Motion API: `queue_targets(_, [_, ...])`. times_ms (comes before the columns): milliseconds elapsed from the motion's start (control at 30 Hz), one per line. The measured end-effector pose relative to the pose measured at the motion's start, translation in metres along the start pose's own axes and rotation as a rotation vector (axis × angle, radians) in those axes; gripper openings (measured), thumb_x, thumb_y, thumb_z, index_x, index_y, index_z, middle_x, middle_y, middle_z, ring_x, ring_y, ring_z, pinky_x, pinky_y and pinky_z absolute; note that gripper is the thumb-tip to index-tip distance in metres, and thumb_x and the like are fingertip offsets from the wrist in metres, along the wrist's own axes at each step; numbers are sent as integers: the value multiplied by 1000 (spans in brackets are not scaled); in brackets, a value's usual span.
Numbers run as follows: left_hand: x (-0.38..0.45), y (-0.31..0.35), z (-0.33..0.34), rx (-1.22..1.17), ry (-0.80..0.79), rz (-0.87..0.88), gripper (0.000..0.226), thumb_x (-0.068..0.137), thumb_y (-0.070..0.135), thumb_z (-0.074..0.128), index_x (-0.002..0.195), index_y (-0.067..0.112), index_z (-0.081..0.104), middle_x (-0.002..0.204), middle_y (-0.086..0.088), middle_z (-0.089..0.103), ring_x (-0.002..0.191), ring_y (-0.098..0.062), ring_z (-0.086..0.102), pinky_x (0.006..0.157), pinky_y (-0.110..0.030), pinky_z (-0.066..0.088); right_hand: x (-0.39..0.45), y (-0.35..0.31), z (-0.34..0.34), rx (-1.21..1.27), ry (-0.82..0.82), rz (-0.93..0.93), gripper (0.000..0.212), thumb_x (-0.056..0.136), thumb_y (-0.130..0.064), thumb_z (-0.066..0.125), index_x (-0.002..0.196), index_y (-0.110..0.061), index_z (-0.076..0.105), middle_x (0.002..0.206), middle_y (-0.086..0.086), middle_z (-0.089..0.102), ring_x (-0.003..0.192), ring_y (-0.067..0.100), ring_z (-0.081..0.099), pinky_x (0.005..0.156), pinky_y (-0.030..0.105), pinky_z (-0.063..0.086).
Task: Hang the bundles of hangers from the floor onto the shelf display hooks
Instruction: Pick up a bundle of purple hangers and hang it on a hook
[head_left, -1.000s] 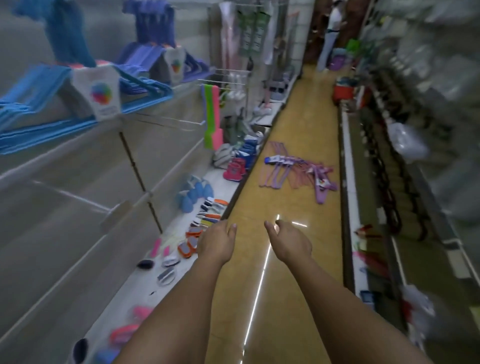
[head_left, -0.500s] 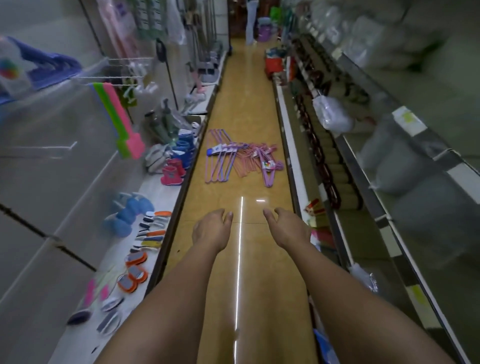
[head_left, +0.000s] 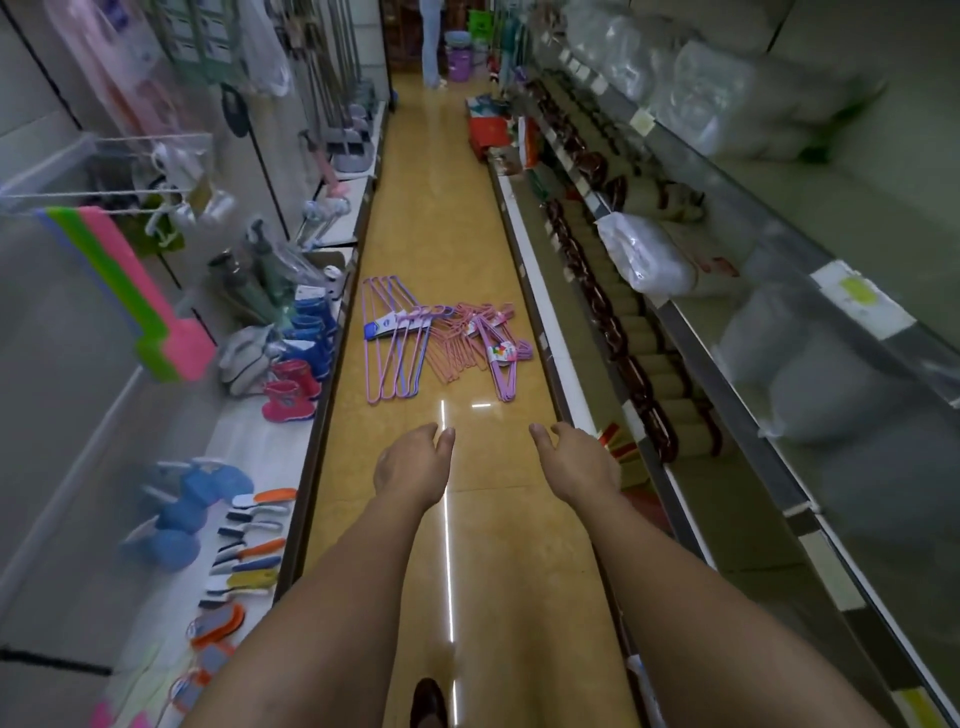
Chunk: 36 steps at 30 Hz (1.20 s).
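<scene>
Both hands, left (head_left: 410, 465) and right (head_left: 582, 462), loose grip on nothing; hanger bundles (head_left: 436, 338) lie on the floor (head_left: 457, 218) ahead, pink boots (head_left: 288, 392) beside.

Bare floor (head_left: 441, 244) runs up the middle of the frame between the left shelf (head_left: 249, 452) and right shelf (head_left: 566, 364). Hangers (head_left: 436, 338) lie across it at mid-frame, leaving narrow strips on either side. A bucket (head_left: 459, 65) stands at top centre.
</scene>
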<state>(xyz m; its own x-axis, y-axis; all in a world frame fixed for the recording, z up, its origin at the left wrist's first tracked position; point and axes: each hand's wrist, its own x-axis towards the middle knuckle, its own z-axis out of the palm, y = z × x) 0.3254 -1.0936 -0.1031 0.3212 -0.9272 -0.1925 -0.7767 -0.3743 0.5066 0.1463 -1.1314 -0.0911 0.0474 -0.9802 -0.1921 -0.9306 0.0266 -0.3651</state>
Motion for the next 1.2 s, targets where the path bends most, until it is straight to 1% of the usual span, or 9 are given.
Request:
queue_targets(133, [59,-16,-17,2,-22,1,50,102,43,27,138,14,45,135,-8,54,123,-26,50,99,-38,42,42,-42,5,16,-9,41,59,99,-55,20,136,-16,47,128,6,58,114,24,55,75,34,39])
queue_targets(267, [104,-29,-22,2,-69,-7,52,101,44,28,142,15,42,140,-7,50,127,-26,48,101,-39,41,75,-61,16,12,-16,70,60,99,-56,21,136,-16,47,127,6,58,113,24,56,72,32,36])
queue_targets(467, [159,-42,-25,9,-92,-4,48,102,41,28,131,11,50,130,-10,56,120,-28,52,99,-41,43,129,-76,29,7,-36,106,59,99,-56,21,135,-17,48,125,6,59,111,24,56,71,32,36])
queue_targets(600, [208,-43,-25,2,-90,-14,50,101,42,29,141,14,43,140,-8,50,127,-27,47,104,-41,39,179,-87,35,22,-35,101,61,98,-57,21,135,-17,48,126,6,59,113,24,55,73,32,38])
queue_targets(667, [235,-40,-25,5,-90,-14,51,101,43,28,141,15,42,141,-8,49,128,-26,46,104,-41,38,206,-92,37,40,-39,95,61,98,-58,21,136,-17,47,126,6,58,114,24,55,73,31,38])
queue_targets(800, [302,-20,-26,33,-70,-15,52,101,45,28,141,15,42,140,-8,50,128,-26,47,102,-40,40,275,-99,28,56,-46,87,59,98,-57,22,135,-18,47,125,5,58,112,22,55,72,30,38])
queue_targets(1033, [415,36,-30,56,-68,-18,52,101,44,28,140,14,43,139,-8,51,127,-27,47,101,-38,40,393,-96,-5,58,-32,81,58,99,-56,22,134,-18,48,126,6,59,113,22,56,75,31,38])
queue_targets(1200, [470,66,-21,81,-80,20,48,101,42,29,129,11,54,128,-10,58,117,-28,53,91,-36,42,458,-90,-16,32,-37,107,59,98,-57,22,127,-17,53,118,6,62,106,21,59,72,31,40])
